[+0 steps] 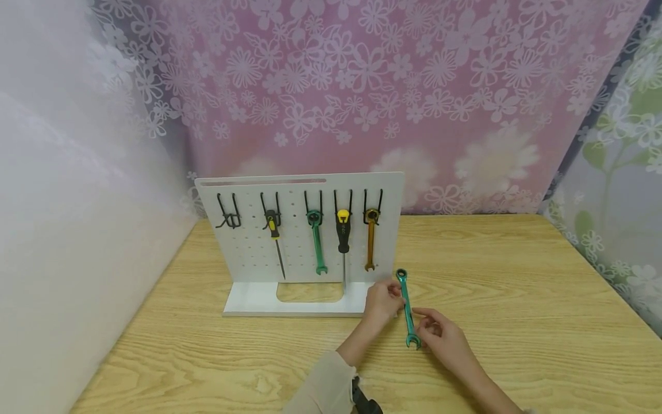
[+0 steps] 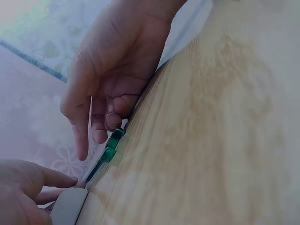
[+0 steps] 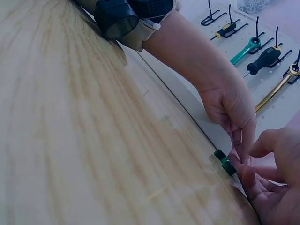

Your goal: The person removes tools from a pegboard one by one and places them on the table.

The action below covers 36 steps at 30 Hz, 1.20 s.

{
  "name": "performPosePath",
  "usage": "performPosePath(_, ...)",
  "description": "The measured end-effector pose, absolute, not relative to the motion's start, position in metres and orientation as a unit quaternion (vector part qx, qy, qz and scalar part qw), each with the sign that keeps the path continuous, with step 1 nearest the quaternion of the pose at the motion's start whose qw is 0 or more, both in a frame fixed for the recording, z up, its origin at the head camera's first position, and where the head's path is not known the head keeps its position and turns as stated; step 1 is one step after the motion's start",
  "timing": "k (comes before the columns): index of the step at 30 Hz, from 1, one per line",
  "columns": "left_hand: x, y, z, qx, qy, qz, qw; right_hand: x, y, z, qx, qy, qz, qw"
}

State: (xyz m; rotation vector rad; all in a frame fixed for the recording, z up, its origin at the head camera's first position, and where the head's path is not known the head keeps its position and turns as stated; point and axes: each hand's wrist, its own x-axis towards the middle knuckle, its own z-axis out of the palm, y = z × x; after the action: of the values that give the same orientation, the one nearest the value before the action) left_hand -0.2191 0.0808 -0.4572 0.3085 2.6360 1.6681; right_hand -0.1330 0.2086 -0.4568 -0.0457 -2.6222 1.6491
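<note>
A green ratchet wrench (image 1: 405, 302) lies on the wooden table, just off the right end of a white pegboard stand. Its ring end points toward the back and its open jaw toward the front. At the wrench's left side, my left hand (image 1: 383, 302) has loosely bent fingers, with the fingertips right at the shaft. My right hand (image 1: 445, 339) is on the other side, index finger stretched to the shaft and the other fingers loosely bent near the jaw end. The right wrist view shows the wrench's green end (image 3: 226, 162) low on the tabletop between both hands.
The white pegboard (image 1: 258, 250) carries black double hooks. From left hang a small yellow-black screwdriver (image 1: 272, 224), another green wrench (image 1: 318, 244), a larger black screwdriver (image 1: 343, 230) and a gold wrench (image 1: 370, 241). The leftmost hook (image 1: 228, 218) holds no tool. Flowered curtains (image 1: 362, 86) surround the table.
</note>
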Motion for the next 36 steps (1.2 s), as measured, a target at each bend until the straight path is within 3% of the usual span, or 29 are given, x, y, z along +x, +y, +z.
performPosePath(15, -0.216, 0.072, -0.454, 0.137, 0.785, 0.604, 0.021, -0.130, 0.208, -0.445, -0.033, -0.773, 0.633, 0.028)
performPosePath(23, -0.212, 0.054, -0.436, 0.165, 0.795, 0.584, 0.023, -0.127, 0.206, -0.431, -0.030, -0.751, 0.660, 0.002)
performPosePath(36, -0.206, 0.001, -0.394, 0.207, 0.817, 0.536, 0.050, -0.134, 0.191, -0.398, 0.057, -0.772, 0.632, 0.018)
